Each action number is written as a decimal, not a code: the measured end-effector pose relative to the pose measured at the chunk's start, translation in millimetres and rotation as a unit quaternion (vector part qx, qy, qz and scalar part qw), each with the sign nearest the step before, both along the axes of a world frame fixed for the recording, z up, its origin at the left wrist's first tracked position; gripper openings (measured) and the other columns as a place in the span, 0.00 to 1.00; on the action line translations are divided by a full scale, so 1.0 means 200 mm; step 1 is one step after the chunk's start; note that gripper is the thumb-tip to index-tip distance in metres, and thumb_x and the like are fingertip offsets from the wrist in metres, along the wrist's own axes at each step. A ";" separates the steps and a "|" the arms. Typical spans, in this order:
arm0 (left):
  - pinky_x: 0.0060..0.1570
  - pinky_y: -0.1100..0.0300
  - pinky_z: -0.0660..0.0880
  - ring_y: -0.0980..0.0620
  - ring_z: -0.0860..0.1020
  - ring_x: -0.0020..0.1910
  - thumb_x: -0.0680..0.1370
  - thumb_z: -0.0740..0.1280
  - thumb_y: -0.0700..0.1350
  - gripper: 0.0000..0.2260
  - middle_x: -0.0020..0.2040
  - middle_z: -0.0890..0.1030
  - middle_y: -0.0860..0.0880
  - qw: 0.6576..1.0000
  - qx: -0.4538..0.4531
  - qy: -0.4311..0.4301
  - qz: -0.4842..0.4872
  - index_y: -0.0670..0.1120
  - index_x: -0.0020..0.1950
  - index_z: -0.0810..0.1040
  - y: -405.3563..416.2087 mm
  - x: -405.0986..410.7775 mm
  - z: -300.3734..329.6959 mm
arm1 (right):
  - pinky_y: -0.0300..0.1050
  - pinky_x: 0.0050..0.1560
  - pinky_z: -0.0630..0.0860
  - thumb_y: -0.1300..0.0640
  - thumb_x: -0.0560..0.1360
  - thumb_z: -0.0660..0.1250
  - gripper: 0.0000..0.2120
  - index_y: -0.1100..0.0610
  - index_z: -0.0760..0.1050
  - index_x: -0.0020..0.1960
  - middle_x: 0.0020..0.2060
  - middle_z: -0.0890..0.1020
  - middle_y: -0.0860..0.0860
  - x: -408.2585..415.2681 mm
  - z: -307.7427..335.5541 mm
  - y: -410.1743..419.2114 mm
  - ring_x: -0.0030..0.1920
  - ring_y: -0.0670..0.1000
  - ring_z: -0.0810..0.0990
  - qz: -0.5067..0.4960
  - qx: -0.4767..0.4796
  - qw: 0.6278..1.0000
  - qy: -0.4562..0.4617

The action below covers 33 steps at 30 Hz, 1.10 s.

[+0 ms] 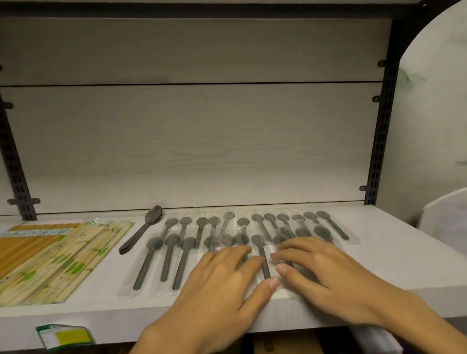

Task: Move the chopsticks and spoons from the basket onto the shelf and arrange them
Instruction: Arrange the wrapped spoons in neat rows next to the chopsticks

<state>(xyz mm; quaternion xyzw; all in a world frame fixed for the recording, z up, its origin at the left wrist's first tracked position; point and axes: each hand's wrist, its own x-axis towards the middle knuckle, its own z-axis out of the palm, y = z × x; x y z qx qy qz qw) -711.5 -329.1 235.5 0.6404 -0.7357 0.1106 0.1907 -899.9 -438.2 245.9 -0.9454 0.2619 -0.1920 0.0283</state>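
Several dark grey spoons in clear plastic sleeves (174, 250) lie in two rows across the white shelf (393, 255). My left hand (219, 283) and my right hand (321, 267) rest flat on the front row near the middle, fingers straight, with one wrapped spoon (261, 252) showing between them. A small stack of unwrapped dark spoons (142, 230) lies slanted to the left of the rows. Packs of wooden chopsticks (50, 262) with green print lie side by side at the shelf's left end. The basket is out of view.
A green and yellow price tag (66, 335) hangs on the shelf's front edge at the left. Black slotted uprights (382, 142) flank the pale back panel. A white container (456, 216) stands at the right end. A lower shelf with brown boxes shows below.
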 end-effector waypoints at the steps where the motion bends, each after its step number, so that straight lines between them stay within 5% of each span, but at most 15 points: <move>1: 0.62 0.69 0.49 0.61 0.59 0.68 0.75 0.39 0.69 0.30 0.70 0.65 0.60 1.000 0.001 -0.005 -0.007 0.59 0.70 0.64 0.00 -0.01 0.00 | 0.39 0.67 0.61 0.34 0.77 0.45 0.27 0.42 0.71 0.67 0.64 0.71 0.34 0.00 0.00 0.00 0.64 0.34 0.64 0.002 0.005 1.000 -0.001; 4: 0.63 0.66 0.55 0.61 0.65 0.63 0.76 0.40 0.68 0.29 0.63 0.71 0.61 1.000 0.009 -0.012 -0.019 0.58 0.65 0.69 0.00 -0.03 0.01 | 0.36 0.65 0.63 0.41 0.80 0.50 0.21 0.45 0.73 0.66 0.63 0.74 0.37 0.00 0.03 -0.02 0.63 0.36 0.68 0.010 0.020 1.000 -0.010; 10: 0.62 0.68 0.47 0.62 0.58 0.69 0.75 0.40 0.70 0.30 0.72 0.64 0.60 1.000 0.003 0.008 -0.023 0.59 0.70 0.65 -0.04 -0.04 0.01 | 0.44 0.66 0.68 0.47 0.80 0.57 0.20 0.49 0.70 0.70 0.67 0.75 0.45 0.16 0.14 -0.18 0.67 0.47 0.72 -0.015 0.034 0.999 -0.030; 15: 0.69 0.62 0.53 0.62 0.59 0.71 0.77 0.42 0.69 0.29 0.72 0.65 0.61 0.997 0.052 0.008 -0.057 0.59 0.73 0.63 -0.08 -0.04 0.02 | 0.47 0.67 0.68 0.54 0.79 0.57 0.23 0.53 0.62 0.73 0.69 0.73 0.49 0.37 0.16 -0.31 0.67 0.51 0.71 -0.009 0.135 0.991 0.013; 26: 0.63 0.68 0.55 0.66 0.60 0.67 0.75 0.43 0.72 0.30 0.70 0.66 0.63 0.994 0.048 0.051 -0.079 0.61 0.72 0.61 -0.09 -0.02 -0.01 | 0.55 0.69 0.65 0.49 0.79 0.51 0.22 0.51 0.62 0.71 0.71 0.70 0.50 0.48 0.05 -0.44 0.69 0.55 0.68 -0.029 0.160 0.985 0.060; 33: 0.62 0.66 0.55 0.64 0.60 0.67 0.75 0.43 0.71 0.30 0.71 0.66 0.63 0.996 0.053 0.042 -0.066 0.60 0.73 0.61 -0.08 -0.02 -0.01 | 0.49 0.66 0.67 0.49 0.78 0.54 0.25 0.49 0.58 0.74 0.72 0.69 0.51 0.41 0.09 -0.41 0.69 0.53 0.69 -0.025 0.126 0.992 0.019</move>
